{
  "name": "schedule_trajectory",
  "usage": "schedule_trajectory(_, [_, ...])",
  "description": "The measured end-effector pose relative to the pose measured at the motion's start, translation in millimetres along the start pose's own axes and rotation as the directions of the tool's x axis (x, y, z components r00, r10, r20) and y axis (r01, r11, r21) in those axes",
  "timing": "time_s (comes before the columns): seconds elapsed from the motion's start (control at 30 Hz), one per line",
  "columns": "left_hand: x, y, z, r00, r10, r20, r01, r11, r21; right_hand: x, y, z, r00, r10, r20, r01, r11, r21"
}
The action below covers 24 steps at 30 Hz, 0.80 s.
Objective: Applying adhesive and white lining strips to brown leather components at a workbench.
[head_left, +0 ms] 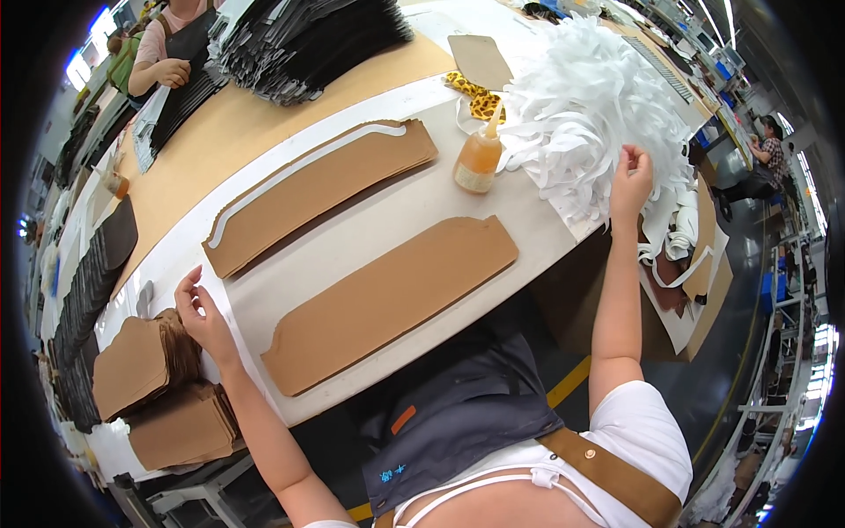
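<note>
My left hand [204,319] hovers by the left end of the far stack of brown panels [326,189], fingers loosely bent and apart, nothing in them. A narrow white strip [308,157] lies along that stack's far edge. Nearer to me is a second stack of brown panels [396,304] with no strip on top. Over a big tangled heap of white strips [572,97], my right hand [632,183] has its fingertips pinched together; whether a strip is between them is hidden against the white. A bottle of amber liquid [478,163] with a pointed nozzle stands between panels and heap.
Smaller brown pieces [132,365] are piled at the left beside my forearm. Black sheets [304,44] form a tall stack at the back, near a co-worker's hand [173,72]. Behind the bottle lie a yellow spotted cloth [480,99] and a grey-beige board [480,60].
</note>
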<state>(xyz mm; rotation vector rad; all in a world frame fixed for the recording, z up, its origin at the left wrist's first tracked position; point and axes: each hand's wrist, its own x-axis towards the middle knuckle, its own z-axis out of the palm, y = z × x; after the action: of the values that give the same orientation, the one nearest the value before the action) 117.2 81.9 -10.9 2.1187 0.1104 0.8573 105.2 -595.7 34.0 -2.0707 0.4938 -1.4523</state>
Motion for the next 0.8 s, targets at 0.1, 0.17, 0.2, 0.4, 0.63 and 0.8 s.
schedule_trajectory(0.1, [-1.8,-6.2,0.9,1.0,0.001,0.005,-0.001,1.0,0.0,-0.5,21.8,-7.6,0.952,-0.277,0.133,0.307,0.829,-0.467])
schedule_trajectory(0.17, [-1.0,-6.4,2.0,1.0,-0.013,-0.005,0.013,1.0,-0.027,-3.1,29.7,-12.0,0.959,-0.188,0.211,0.268,0.84,-0.471])
schedule_trajectory(0.2, [-1.4,-8.3,4.1,1.0,-0.01,-0.006,0.009,1.0,-0.023,-4.4,27.0,-13.4,0.96,-0.185,0.209,0.264,0.843,-0.469])
schedule_trajectory(0.4, [-2.9,-16.0,6.1,1.0,0.003,-0.024,-0.003,1.0,-0.023,12.8,-60.8,-19.3,0.921,0.194,0.339,-0.323,0.866,0.382])
schedule_trajectory(0.63, [-8.4,34.7,-0.4,0.997,-0.07,-0.034,0.065,0.986,-0.154,31.6,-143.6,-60.7,0.841,-0.101,0.532,-0.39,0.569,0.724])
schedule_trajectory(0.8, [-57.9,167.2,0.2,0.682,0.28,0.676,0.322,0.715,-0.62,-11.8,-176.7,-89.8,0.621,-0.314,0.718,-0.492,0.557,0.669])
